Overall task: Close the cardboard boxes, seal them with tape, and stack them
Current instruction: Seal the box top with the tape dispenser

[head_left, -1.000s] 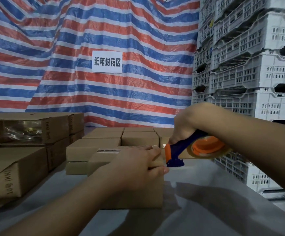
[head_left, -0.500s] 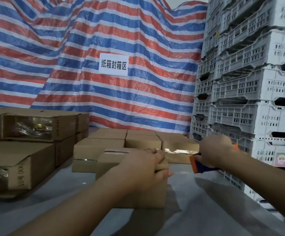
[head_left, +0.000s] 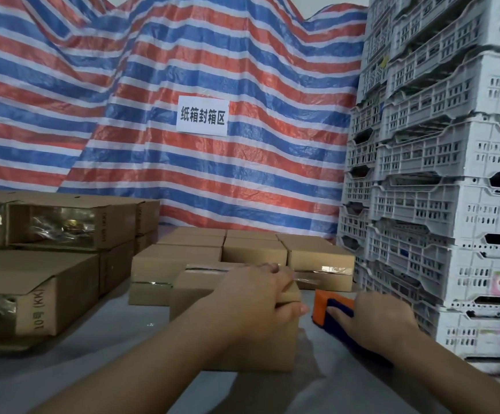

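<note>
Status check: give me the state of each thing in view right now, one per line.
Front box: closed, taped along its top, on the table.
Left hand: grips the front box's top edge.
Right hand: rests on the tape dispenser.
Tape dispenser: down on the table.
Boxes at left: taped, stacked.

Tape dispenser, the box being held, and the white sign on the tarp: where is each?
Tape dispenser (head_left: 322, 306): head view, on its orange front end, on the table.
Box (head_left: 195, 289): head view, on its bare front left face.
Sign (head_left: 202, 116): head view, middle of the white sheet.
</note>
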Action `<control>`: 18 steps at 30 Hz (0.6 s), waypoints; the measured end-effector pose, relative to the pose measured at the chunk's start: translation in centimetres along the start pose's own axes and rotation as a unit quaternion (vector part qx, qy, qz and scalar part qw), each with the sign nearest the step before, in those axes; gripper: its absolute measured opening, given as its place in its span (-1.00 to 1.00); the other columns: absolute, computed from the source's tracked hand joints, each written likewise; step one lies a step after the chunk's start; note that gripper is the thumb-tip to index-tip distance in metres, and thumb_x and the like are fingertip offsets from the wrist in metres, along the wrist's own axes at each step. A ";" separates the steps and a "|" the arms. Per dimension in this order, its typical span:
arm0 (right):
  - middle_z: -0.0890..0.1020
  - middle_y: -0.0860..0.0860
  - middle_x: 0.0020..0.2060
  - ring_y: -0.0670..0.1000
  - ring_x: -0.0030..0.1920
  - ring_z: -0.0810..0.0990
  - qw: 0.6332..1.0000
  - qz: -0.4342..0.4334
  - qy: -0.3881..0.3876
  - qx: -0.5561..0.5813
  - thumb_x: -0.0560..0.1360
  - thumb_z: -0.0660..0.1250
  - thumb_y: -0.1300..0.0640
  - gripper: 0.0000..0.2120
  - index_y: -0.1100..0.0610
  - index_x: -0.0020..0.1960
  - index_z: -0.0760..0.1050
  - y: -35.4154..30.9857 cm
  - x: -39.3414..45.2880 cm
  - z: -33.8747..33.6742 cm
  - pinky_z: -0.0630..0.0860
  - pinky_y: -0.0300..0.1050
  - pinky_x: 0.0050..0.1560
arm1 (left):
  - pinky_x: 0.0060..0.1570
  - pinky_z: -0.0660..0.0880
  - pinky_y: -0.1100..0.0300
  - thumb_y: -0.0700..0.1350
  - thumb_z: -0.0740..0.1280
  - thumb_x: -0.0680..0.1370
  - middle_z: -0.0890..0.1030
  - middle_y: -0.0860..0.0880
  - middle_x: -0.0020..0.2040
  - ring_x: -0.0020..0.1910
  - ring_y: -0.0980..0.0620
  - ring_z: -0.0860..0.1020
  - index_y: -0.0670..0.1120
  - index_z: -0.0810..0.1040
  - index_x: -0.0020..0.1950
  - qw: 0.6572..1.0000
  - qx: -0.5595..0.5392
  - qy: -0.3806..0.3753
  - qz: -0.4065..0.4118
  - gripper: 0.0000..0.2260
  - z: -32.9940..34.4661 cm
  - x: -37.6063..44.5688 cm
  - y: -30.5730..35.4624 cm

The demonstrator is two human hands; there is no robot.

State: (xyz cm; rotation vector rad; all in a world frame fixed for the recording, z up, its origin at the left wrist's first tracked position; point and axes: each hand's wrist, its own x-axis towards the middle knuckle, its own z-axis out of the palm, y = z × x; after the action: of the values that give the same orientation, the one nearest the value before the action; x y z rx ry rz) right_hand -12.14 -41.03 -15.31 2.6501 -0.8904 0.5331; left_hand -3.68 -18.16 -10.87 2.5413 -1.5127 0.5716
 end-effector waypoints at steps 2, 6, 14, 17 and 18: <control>0.56 -0.07 -0.21 -0.01 -0.15 0.61 1.000 0.002 -0.018 -0.026 0.51 -0.11 -0.50 -0.35 0.00 -0.19 0.45 -0.1 0.2 -1.1 0.33 -0.14 -0.39 | 0.32 0.36 -0.01 0.36 0.07 0.57 0.31 0.01 0.52 0.41 -0.02 0.36 0.12 0.15 0.56 1.000 -0.004 0.002 0.002 -0.39 0.0 0.1 0.1; 0.64 0.07 -0.04 0.07 -0.12 0.54 0.991 -0.006 0.037 0.125 0.58 -0.22 -0.39 -0.34 0.04 -0.18 0.44 -0.6 1.5 -5.8 0.40 -0.05 -0.19 | 0.32 0.35 0.00 0.36 0.09 0.57 0.32 0.02 0.51 0.41 -0.02 0.36 0.12 0.16 0.56 1.000 -0.005 0.002 0.002 -0.39 0.0 0.2 0.0; 0.16 -0.08 0.60 0.00 0.58 0.13 0.805 -0.083 -0.115 0.576 0.65 -0.16 -0.32 -0.38 -0.08 0.62 0.06 -6.7 1.7 -11.7 0.08 -0.07 0.44 | 0.29 0.38 0.03 0.38 0.05 0.56 0.36 0.03 0.48 0.37 0.02 0.40 0.13 0.19 0.55 1.000 0.013 0.021 0.015 -0.39 0.2 0.1 -0.1; 0.23 -0.05 0.58 0.03 0.55 0.23 0.752 -0.074 -0.192 0.627 0.61 -0.12 -0.38 -0.35 -0.12 0.62 0.07 -8.6 0.6 -9.2 0.12 -0.02 0.50 | 0.26 0.43 0.05 0.36 0.07 0.56 0.48 0.02 0.36 0.27 0.06 0.46 0.08 0.31 0.48 0.999 0.014 0.042 0.021 -0.43 0.1 -0.1 0.1; 0.31 -0.04 0.54 0.03 0.51 0.30 0.734 -0.063 -0.200 0.646 0.61 -0.08 -0.38 -0.36 -0.12 0.61 0.13 -9.1 0.3 -8.1 0.18 0.01 0.52 | 0.24 0.44 0.06 0.35 0.09 0.56 0.50 0.02 0.32 0.23 0.06 0.48 0.05 0.34 0.44 0.998 0.008 0.056 0.020 -0.43 0.1 -0.2 0.3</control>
State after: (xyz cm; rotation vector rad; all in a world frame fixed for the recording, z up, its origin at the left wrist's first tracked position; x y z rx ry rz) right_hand -8.30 -31.11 -9.38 4.1961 -0.3972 0.7222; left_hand -3.94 -18.18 -11.08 2.4518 -1.5292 0.7215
